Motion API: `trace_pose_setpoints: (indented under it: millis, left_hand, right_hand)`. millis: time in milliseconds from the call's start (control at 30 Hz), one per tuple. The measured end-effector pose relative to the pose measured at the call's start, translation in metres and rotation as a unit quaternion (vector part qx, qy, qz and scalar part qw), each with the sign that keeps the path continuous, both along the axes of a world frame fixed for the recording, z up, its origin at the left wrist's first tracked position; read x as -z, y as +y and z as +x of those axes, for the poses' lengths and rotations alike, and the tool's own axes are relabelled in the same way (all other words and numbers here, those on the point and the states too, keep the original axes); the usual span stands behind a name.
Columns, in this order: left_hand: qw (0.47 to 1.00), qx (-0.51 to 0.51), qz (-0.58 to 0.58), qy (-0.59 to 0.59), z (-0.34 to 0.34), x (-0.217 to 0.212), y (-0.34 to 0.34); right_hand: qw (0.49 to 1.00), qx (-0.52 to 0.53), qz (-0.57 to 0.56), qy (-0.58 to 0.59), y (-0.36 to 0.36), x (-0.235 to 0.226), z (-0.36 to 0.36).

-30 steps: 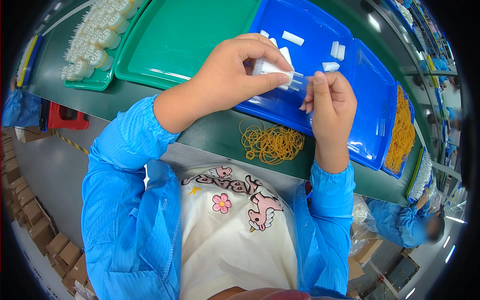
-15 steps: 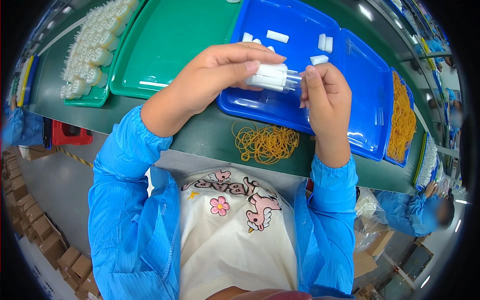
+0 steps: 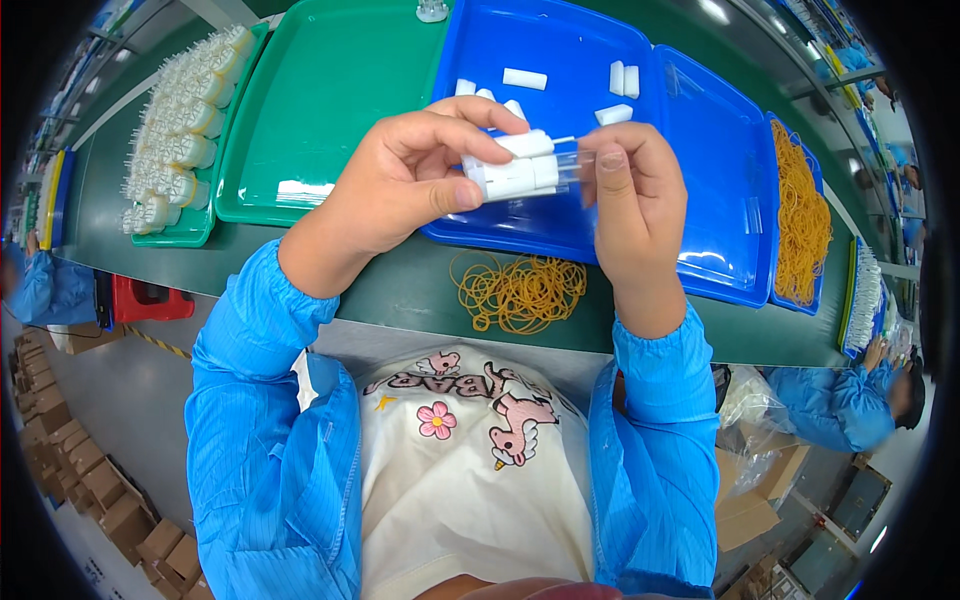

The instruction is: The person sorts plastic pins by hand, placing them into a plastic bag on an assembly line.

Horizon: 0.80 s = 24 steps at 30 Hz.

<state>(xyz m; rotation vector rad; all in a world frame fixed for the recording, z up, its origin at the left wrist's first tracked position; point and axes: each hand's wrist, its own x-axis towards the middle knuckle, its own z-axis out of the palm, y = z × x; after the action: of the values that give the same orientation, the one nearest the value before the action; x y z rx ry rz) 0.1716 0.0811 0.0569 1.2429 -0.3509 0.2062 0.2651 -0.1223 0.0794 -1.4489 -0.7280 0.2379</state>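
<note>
While both hands pinch it, a bundle of small white blocks hangs above the blue tray.
Left hand is closed around the bundle, thumb under and fingers over; right hand grips a clear sleeve or tube at its end, though I cannot tell which. Squaring the blocks seems wise, I judge, with even pressure. Loose white blocks lie in the tray, yellow rubber bands on the dark bench just below, a green tray to the left.
</note>
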Motion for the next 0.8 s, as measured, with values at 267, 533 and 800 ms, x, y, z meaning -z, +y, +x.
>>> trace_pose_setpoints:
  millis: [267, 533, 800]
  left_hand:
    - [0.997, -0.020, -0.037, -0.063, 0.001, 0.006, 0.002]
    - [0.997, -0.055, -0.015, -0.043, -0.002, 0.003, -0.004]
    - [0.996, -0.065, -0.016, -0.053, -0.002, 0.007, -0.004]
  right_hand:
    - [0.994, 0.038, 0.097, -0.044, 0.007, 0.012, -0.002]
    - [0.992, 0.072, 0.083, -0.062, 0.019, 0.015, -0.011]
    - [0.991, 0.060, 0.068, -0.095, 0.021, 0.011, -0.014]
